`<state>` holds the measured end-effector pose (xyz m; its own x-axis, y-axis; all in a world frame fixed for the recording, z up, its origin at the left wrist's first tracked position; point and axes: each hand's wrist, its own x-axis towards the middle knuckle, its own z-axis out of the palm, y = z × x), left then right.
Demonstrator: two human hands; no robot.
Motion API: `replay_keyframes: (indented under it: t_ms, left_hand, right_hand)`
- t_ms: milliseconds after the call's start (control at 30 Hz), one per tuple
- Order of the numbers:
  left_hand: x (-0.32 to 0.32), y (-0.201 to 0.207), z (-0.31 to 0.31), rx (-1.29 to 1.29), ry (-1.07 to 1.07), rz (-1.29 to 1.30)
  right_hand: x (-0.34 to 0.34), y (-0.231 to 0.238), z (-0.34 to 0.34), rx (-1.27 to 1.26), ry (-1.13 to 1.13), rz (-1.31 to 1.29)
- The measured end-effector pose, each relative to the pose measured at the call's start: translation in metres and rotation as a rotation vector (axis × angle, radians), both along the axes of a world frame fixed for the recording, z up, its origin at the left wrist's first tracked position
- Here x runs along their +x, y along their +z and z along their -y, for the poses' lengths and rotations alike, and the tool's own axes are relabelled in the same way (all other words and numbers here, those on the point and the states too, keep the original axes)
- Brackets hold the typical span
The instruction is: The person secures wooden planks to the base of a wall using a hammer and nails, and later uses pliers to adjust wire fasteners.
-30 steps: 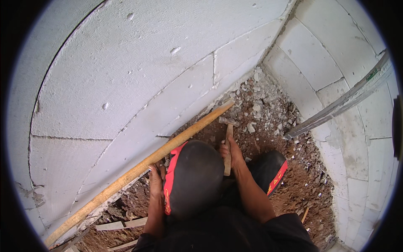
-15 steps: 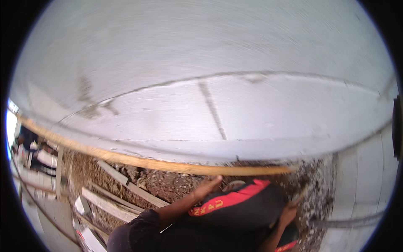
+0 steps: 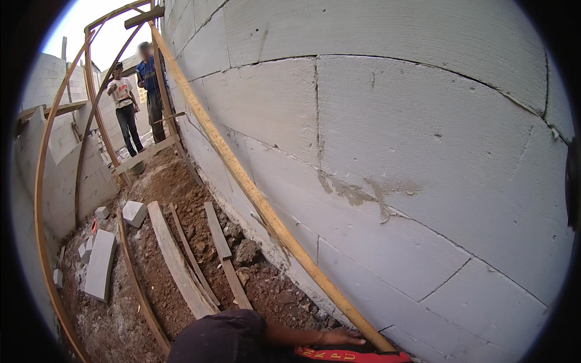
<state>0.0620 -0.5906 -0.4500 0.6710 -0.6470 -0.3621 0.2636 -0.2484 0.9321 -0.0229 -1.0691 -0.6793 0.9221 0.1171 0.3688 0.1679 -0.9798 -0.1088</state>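
A long yellowish wooden batten (image 3: 242, 178) runs along the white block wall (image 3: 387, 139), from the far upper left down to the lower middle. My left hand (image 3: 342, 337) is beside the batten's near end, fingers stretched toward it and not wrapped round it. Whether the fingertips touch the wood is hard to see. Below that hand shows a strip of red cloth (image 3: 339, 355) with yellow lettering. My left forearm comes from a dark sleeve (image 3: 221, 336) at the lower edge. My right hand is out of the picture.
Loose planks (image 3: 175, 260) lie on brown soil, with white blocks (image 3: 100, 265) to their left. Upright wooden frame poles (image 3: 43, 181) stand on the left. Two people (image 3: 125, 103) stand at the far end, near a board (image 3: 145, 154) across the passage.
My view has swung left and up along the wall, bringing the passage and people into sight. My right hand has left the picture; my left now appears lower, by the batten's near end.
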Motion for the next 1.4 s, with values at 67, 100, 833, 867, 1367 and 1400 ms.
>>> replay_keyframes:
  t_ms: [67,100,833,867,1367,1400]
  left_hand:
    - [0.002,-0.030,0.004,-0.027,-0.024,0.058]
    - [0.003,-0.038,0.004,-0.036,-0.029,0.087]
    - [0.032,0.022,0.079,-0.127,0.184,-0.107]
    - [0.037,0.035,0.090,-0.072,0.162,-0.051]
    - [-0.006,0.118,0.207,-0.199,-0.346,0.060]
    - [-0.008,0.127,0.209,-0.194,-0.346,0.070]
  right_hand:
    - [0.006,-0.027,0.019,-0.003,0.151,0.029]
    - [0.005,-0.041,0.027,0.002,0.197,0.036]
    - [-0.009,-0.008,-0.015,0.179,-0.326,-0.393]
    - [0.007,0.015,-0.042,0.385,-0.357,-0.455]
    - [-0.169,0.437,-0.105,0.777,-0.902,0.754]
    - [-0.180,0.479,-0.095,0.583,-0.875,0.902]
